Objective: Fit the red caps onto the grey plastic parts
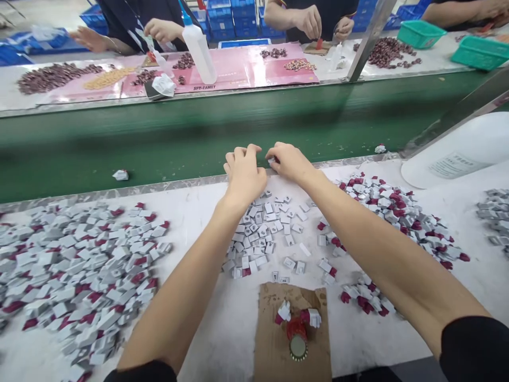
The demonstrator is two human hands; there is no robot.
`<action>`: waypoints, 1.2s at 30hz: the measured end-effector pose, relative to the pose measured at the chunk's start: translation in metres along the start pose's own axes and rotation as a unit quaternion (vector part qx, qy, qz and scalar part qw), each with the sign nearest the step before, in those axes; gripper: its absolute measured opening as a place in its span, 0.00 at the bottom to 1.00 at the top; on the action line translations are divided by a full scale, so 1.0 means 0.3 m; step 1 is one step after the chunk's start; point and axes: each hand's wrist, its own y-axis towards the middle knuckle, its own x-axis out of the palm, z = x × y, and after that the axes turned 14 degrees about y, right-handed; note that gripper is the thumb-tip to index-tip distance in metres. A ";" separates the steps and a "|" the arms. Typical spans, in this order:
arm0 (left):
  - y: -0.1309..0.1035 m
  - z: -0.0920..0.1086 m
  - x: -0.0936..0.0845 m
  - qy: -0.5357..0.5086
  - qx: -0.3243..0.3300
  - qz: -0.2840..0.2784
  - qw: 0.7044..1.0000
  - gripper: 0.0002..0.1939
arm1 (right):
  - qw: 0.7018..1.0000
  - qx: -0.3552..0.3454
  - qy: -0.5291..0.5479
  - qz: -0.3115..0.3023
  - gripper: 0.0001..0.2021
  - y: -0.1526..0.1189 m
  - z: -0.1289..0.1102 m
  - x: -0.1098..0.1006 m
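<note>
Both arms reach forward to the table's far edge. My left hand (244, 172) hovers there with its fingers apart and nothing visible in it. Close on its right, my right hand (288, 162) pinches a small white-grey piece (272, 159) between thumb and fingers. Below the hands lies a spread of small white blocks (262, 231). Nearer to me, a brown cardboard piece (274, 361) carries a red holder (296, 328) with a round metal cap (298, 347), and two white and dark-red pieces (313, 317) beside it.
Grey and dark-red parts form a large heap (91, 276) at left and another (397, 212) at right. A white bottle (457, 151) lies at the right. Beyond the table runs a green conveyor belt (178, 143) with two small pieces. People's hands (310, 22) work across it.
</note>
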 end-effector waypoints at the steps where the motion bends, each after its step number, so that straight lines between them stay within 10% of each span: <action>1: -0.021 -0.002 -0.013 -0.017 -0.007 0.001 1.000 0.25 | 1.000 0.002 0.005 0.008 0.12 -0.003 -0.008 0.000; 4: -0.102 -0.002 -0.057 -0.158 0.011 -0.019 0.987 0.19 | 0.989 0.020 0.129 0.073 0.07 -0.091 -0.045 -0.016; 10: -0.314 0.049 -0.116 -0.344 0.136 -0.034 0.928 0.09 | 0.850 0.053 0.503 0.148 0.16 -0.465 -0.119 -0.045; 14: -0.408 0.063 -0.150 -0.301 0.158 -0.038 0.940 0.05 | 0.866 0.088 0.471 0.139 0.12 -0.671 -0.141 -0.066; 21: -0.593 0.045 -0.215 -0.276 0.167 -0.218 0.921 0.05 | 0.946 0.047 0.302 0.103 0.09 -0.947 -0.162 -0.073; 26: -0.881 -0.042 -0.207 -0.153 0.197 -0.064 0.966 0.13 | 0.951 0.106 0.258 0.136 0.05 -1.127 -0.143 -0.037; 30: -1.099 -0.141 -0.163 -0.035 0.225 -0.064 0.972 0.12 | 0.947 0.109 0.267 0.141 0.08 -1.236 -0.135 -0.002; 36: -1.180 -0.165 -0.085 -0.028 0.223 -0.064 0.972 0.11 | 0.929 0.110 0.327 0.130 0.08 -1.266 -0.162 0.064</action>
